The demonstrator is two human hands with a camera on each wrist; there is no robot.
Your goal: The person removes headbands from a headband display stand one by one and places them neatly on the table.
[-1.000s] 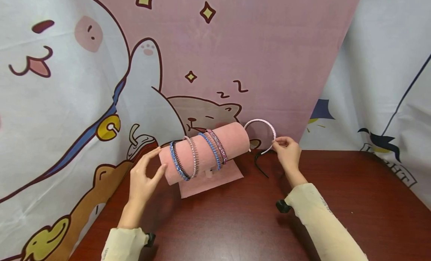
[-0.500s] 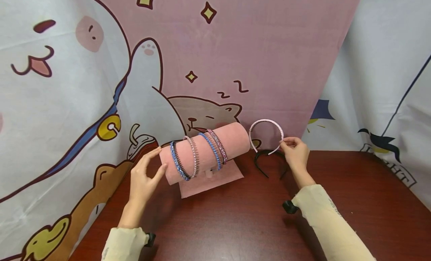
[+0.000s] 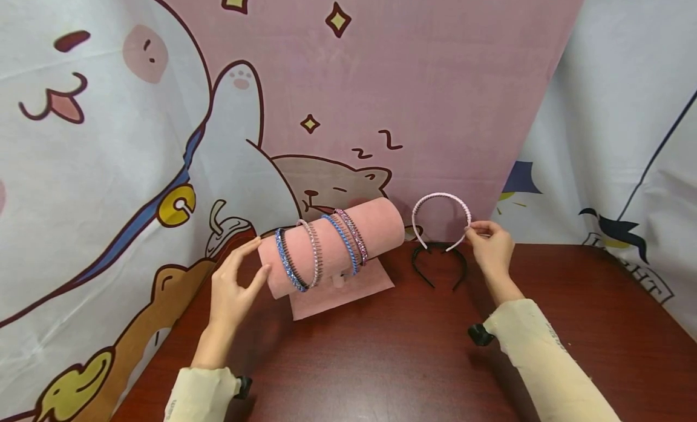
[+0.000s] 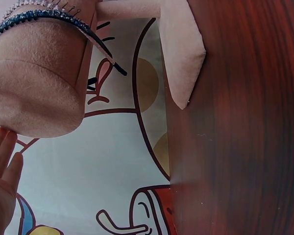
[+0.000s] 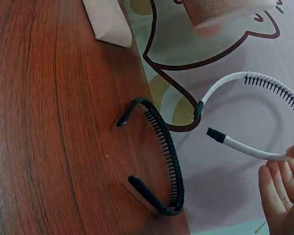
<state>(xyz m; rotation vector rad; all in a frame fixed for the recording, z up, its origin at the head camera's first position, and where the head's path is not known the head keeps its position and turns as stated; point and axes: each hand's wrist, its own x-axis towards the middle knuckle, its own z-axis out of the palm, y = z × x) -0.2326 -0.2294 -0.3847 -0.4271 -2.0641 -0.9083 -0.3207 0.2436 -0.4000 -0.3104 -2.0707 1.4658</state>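
My right hand (image 3: 492, 247) pinches one arm of a pale pink headband (image 3: 441, 195), held up clear to the right of a padded pink headband stand (image 3: 381, 219). Black comb teeth and dark tips show on this headband (image 5: 245, 75) in the right wrist view. Below it a black headband (image 5: 172, 161) lies on the table. With fingers spread, my left hand (image 3: 231, 289) touches the stand's left end. The roll carries a blue glittery headband (image 3: 287, 261), a pale beaded one (image 3: 313, 252), a blue one (image 3: 345, 243) and a pink glittery one (image 3: 354, 235).
The stand's flat pink base (image 3: 348, 298) rests on the dark red-brown wooden table (image 3: 359, 367). Behind the table hangs a cloth backdrop (image 3: 435, 95) with cartoon animals, close to the stand and headbands. A white cloth (image 3: 615, 137) hangs at the right.
My right hand has drawn the pale pink headband rightward, away from the stand's right end. More of the black headband below shows now. My left hand has stayed in place.
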